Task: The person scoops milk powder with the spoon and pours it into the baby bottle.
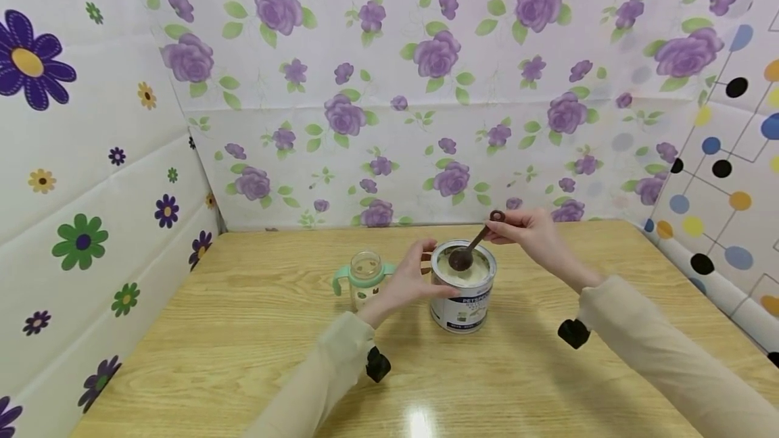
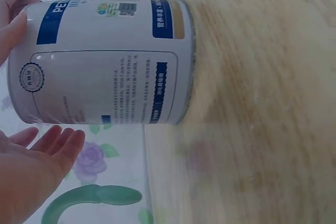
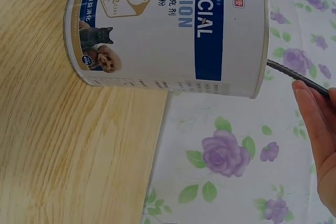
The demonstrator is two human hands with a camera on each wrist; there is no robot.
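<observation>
A white and blue milk powder can (image 1: 464,313) stands uncovered on the table, with pale powder (image 1: 477,269) inside. Around its left side, my left hand (image 1: 409,278) spreads, holding it: the thumb lies across the front below the rim, the fingers bend at the back left. My right hand (image 1: 528,235) pinches the handle of a dark brown measuring spoon (image 1: 481,238), which has a ring at its end. The spoon's round bowl (image 1: 460,259) is within the can's mouth, over the powder. In the right wrist view, the handle (image 3: 296,74) slants out past the rim.
Just left of the can, partly behind my left hand, stands a clear baby bottle (image 1: 366,265) with green handles (image 1: 342,279). Flower-patterned sheets (image 1: 389,86) wall the back and left of the wooden table (image 1: 255,330); a dotted sheet (image 1: 724,208) hangs on the right.
</observation>
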